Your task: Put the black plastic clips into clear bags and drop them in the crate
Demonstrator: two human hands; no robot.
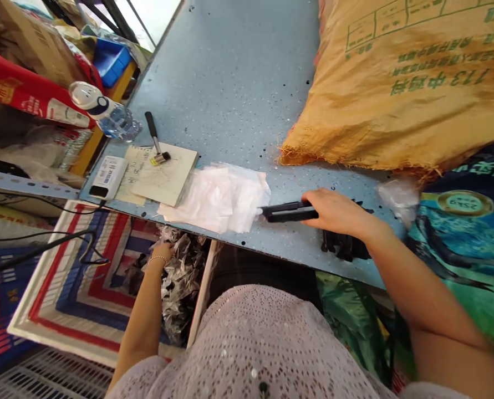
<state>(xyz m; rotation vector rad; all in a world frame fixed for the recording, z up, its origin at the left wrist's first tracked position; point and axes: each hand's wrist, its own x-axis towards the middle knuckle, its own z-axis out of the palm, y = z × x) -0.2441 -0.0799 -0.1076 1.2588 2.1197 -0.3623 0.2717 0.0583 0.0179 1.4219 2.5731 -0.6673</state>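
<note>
My right hand [327,208] is closed round a long black part [288,211] at the table's front edge. The part's left end touches a stack of thin white plastic bags [222,197]. Below and behind that hand, more black parts [344,244] lie in a pile. My left hand [162,253] reaches down into a striped basket [74,277] under the table edge, at a heap of dark items in clear plastic [180,282]. Its fingers are partly hidden among them, so their grip cannot be made out.
On the blue speckled table [230,72] lie a wooden board [167,180] with a small hammer [153,133], a white box [109,176] and a water bottle [120,121]. Large orange sacks [405,88] fill the right. A black cable [42,249] hangs across the basket.
</note>
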